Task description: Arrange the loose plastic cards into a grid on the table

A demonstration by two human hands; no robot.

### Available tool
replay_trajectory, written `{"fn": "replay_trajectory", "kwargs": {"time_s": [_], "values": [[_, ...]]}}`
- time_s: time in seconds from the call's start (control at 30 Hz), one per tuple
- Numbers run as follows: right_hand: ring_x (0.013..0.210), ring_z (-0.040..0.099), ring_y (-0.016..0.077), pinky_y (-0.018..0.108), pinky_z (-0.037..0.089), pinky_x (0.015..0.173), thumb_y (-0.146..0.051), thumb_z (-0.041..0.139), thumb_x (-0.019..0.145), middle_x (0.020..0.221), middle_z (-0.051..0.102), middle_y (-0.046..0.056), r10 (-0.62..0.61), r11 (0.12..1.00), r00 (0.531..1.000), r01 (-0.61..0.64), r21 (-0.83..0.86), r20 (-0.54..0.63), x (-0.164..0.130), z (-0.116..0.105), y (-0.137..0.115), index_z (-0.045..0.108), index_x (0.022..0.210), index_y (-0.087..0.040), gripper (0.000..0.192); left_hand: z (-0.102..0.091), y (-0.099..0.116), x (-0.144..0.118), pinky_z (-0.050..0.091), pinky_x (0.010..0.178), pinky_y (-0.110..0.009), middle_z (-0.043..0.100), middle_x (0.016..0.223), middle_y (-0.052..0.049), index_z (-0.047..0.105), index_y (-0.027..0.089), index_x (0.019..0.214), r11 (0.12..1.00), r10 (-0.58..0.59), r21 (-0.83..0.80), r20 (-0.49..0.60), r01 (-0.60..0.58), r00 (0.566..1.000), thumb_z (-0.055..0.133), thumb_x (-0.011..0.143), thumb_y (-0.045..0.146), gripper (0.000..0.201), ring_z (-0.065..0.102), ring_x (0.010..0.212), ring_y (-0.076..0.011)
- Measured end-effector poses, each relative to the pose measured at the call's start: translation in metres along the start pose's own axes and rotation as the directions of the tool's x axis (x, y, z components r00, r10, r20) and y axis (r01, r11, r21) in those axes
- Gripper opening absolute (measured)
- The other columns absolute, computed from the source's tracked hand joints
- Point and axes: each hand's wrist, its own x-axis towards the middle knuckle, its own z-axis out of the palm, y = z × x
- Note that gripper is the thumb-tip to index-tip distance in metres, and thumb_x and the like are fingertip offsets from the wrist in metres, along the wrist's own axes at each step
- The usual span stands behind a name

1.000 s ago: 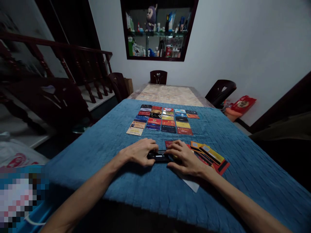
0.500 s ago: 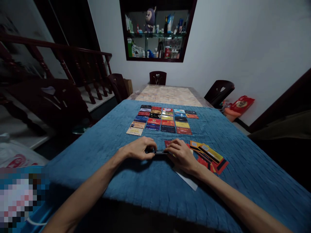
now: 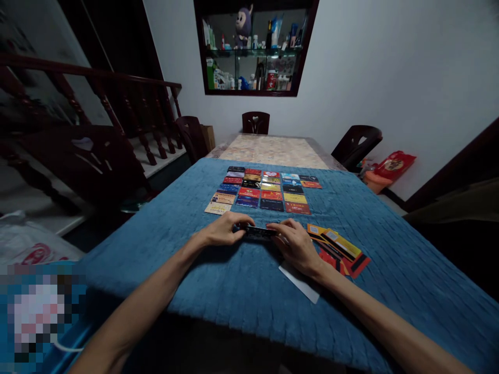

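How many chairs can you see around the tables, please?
3: one chair at the far end of the far table, one at its right side, one at its left by the stair railing. Others may be hidden in the dark.

Dim, wide-angle warped edges (corners darkest)

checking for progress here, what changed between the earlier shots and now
Both hands, left hand and right hand, slid the dark card stack away from the person, toward the card grid, keeping hold. The grid, fanned cards and white card stayed put.
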Motion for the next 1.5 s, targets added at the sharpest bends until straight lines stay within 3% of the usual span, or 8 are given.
{"fn": "replay_trajectory", "kwargs": {"time_s": [0.3,0.7,0.97,1.5], "values": [[0.084,0.059,0.0235,0.038,0.05,0.074,-0.021,0.05,0.098,0.093,0.071,0.01,0.04,0.999,0.999,-0.04,-0.032,0.023,-0.001,-0.001,0.0,0.067,0.12,-0.019,0.027,0.002,-0.004,0.001,0.052,0.078,-0.027,0.073,0.091,-0.005,0.071,0.013,0.098,0.999,-0.041,-0.019,-0.017,0.041,0.999,0.054,0.082,0.008,0.023,0.065,0.081,-0.0142],[0.088,0.059,0.0246,0.038,0.047,0.074,-0.016,0.053,0.094,0.095,0.071,0.011,0.072,0.996,0.993,-0.066,-0.061,0.099,-0.004,0.004,0.005,0.061,0.127,-0.018,0.034,0.005,-0.004,0.003,0.051,0.079,-0.028,0.073,0.095,-0.006,0.07,0.013,0.106,0.999,-0.009,0.045,-0.037,0.011,0.999,0.052,0.081,0.003,0.032,0.066,0.084,-0.0163],[0.092,0.058,0.025,0.038,0.042,0.075,-0.016,0.058,0.092,0.105,0.072,0.009,0.046,0.992,0.991,-0.031,-0.124,0.122,-0.003,0.004,0.002,0.054,0.132,-0.02,0.041,0.008,-0.003,0.002,0.05,0.077,-0.028,0.074,0.093,-0.005,0.069,0.014,0.107,0.998,-0.052,0.044,-0.036,0.053,0.998,0.054,0.082,0.005,0.03,0.066,0.082,-0.0157],[0.104,0.052,0.0288,0.044,0.042,0.086,-0.021,0.057,0.093,0.116,0.066,0.014,-0.031,0.937,0.998,0.048,-0.345,0.055,0.005,-0.016,-0.003,0.055,0.133,-0.016,0.04,0.016,0.0,0.012,0.054,0.09,-0.033,0.075,0.104,-0.005,0.07,0.016,0.106,0.997,-0.079,-0.031,-0.164,0.075,0.983,0.058,0.081,0.007,0.03,0.068,0.094,-0.0176]]}}
